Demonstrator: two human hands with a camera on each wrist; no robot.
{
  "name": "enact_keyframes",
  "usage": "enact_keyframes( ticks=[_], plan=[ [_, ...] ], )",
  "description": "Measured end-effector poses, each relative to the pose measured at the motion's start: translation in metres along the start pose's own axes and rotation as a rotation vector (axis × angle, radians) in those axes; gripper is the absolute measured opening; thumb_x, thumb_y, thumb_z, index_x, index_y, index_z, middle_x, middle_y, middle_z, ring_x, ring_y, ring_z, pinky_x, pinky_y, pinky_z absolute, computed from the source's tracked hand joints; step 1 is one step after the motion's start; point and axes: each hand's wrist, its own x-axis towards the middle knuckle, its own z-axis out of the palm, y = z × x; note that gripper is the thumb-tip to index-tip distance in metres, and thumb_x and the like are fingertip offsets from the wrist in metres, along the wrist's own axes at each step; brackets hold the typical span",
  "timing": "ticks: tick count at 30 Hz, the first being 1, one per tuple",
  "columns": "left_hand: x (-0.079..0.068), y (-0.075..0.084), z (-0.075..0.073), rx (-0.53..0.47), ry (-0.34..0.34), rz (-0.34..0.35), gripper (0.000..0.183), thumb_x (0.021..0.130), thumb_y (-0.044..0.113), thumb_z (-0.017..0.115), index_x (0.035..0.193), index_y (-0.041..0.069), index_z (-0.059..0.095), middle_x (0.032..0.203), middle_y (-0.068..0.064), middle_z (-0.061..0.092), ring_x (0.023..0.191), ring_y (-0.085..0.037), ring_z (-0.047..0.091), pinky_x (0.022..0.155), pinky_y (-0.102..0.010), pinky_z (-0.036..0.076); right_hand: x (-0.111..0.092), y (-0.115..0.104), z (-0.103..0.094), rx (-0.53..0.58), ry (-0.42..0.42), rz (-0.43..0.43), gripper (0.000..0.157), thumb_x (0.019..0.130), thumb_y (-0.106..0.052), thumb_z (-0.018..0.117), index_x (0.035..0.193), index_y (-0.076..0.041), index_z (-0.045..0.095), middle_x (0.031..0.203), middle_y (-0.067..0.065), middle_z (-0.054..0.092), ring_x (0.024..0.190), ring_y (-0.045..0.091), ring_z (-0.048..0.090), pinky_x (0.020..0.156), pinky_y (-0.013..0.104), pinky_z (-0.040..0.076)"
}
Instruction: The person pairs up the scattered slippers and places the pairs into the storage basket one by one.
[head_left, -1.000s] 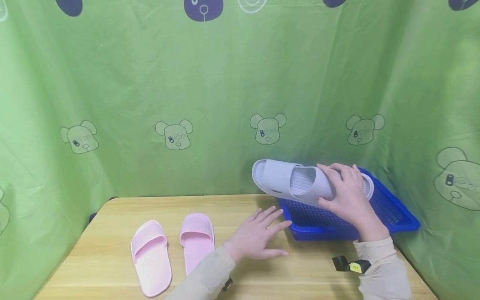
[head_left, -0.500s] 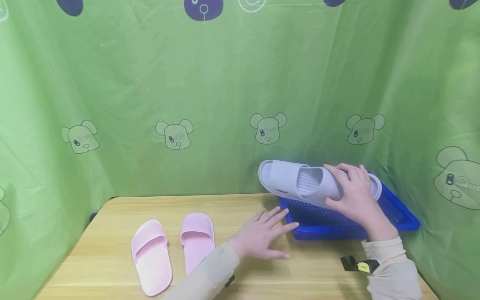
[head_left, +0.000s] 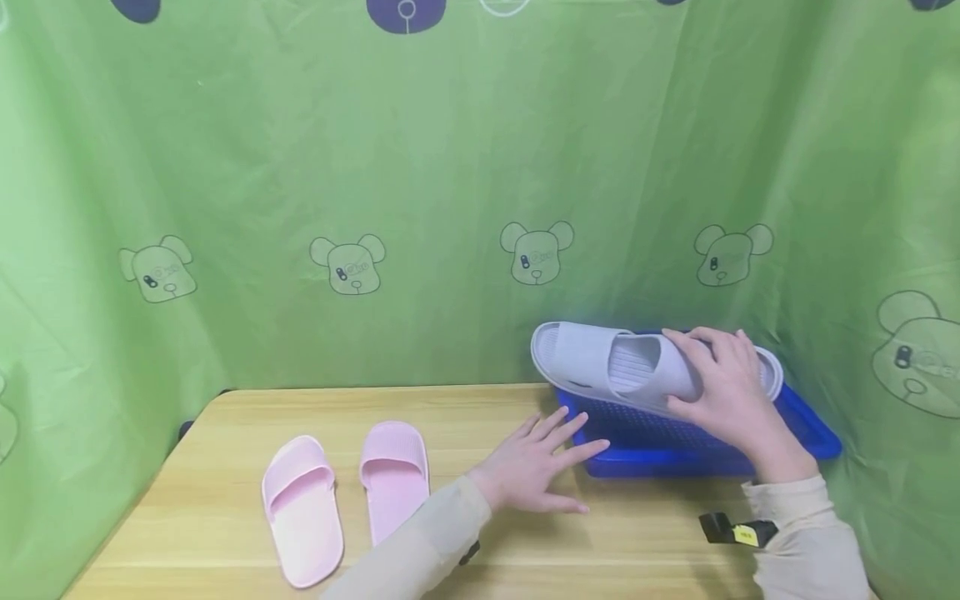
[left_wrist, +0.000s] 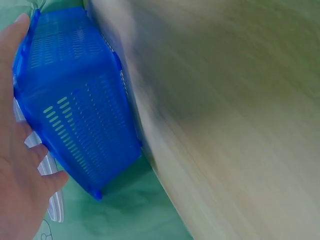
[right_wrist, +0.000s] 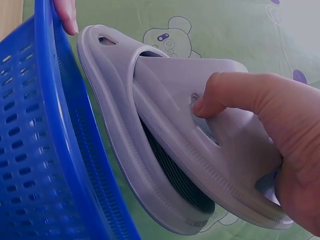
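My right hand grips a pair of pale grey-lavender slippers over the blue plastic basket. In the right wrist view, one slipper is partly tucked into the other, and the thumb presses on the strap by its slot. Spread fingers mark my left hand, which holds nothing beside the basket's left front corner. Whether its fingertips touch the rim, I cannot tell. The slippers and right arm hide part of the basket's inside.
Two pink slippers, a left one and a right one, lie side by side on the wooden table. My left sleeve overlaps the right one. Green curtains with bear prints enclose the table's back and sides.
My right hand has carried the grey-lavender slippers to the right, further over the basket. The left hand has shifted slightly right too, fingers still spread. The pink slippers stay put.
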Motion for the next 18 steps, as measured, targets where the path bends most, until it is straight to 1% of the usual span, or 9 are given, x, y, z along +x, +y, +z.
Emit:
enact_keyframes(
  ticks=[6,11,18],
  plan=[
    [0.003,0.002,0.002,-0.029,-0.009,-0.013,0.088,0.085,0.081,0.034,0.154,0.044,-0.005,0.166,-0.003,0.008,0.153,-0.029,0.006,0.119,-0.052,0.027,0.000,0.004,-0.004,-0.016,-0.007,-0.005,0.082,0.053,-0.015,0.081,0.130,-0.009,0.055,0.118,0.026,0.050,0.112,0.047,0.041,0.114,0.069,0.013],
    [0.004,0.002,0.003,-0.053,-0.012,-0.020,0.086,0.085,0.081,0.034,0.154,0.045,-0.005,0.166,-0.003,0.009,0.153,-0.029,0.005,0.119,-0.053,0.026,-0.002,0.008,-0.008,-0.021,-0.019,0.000,0.085,0.052,-0.014,0.083,0.132,-0.009,0.054,0.119,0.028,0.050,0.112,0.047,0.041,0.118,0.066,0.009],
    [0.005,0.003,0.004,-0.062,-0.015,-0.019,0.088,0.085,0.081,0.035,0.153,0.046,-0.008,0.166,-0.005,0.009,0.153,-0.031,0.005,0.116,-0.054,0.032,-0.005,0.015,-0.013,-0.044,-0.027,0.005,0.087,0.051,-0.015,0.085,0.132,-0.009,0.054,0.120,0.029,0.050,0.113,0.048,0.041,0.118,0.066,0.008]
  ],
)
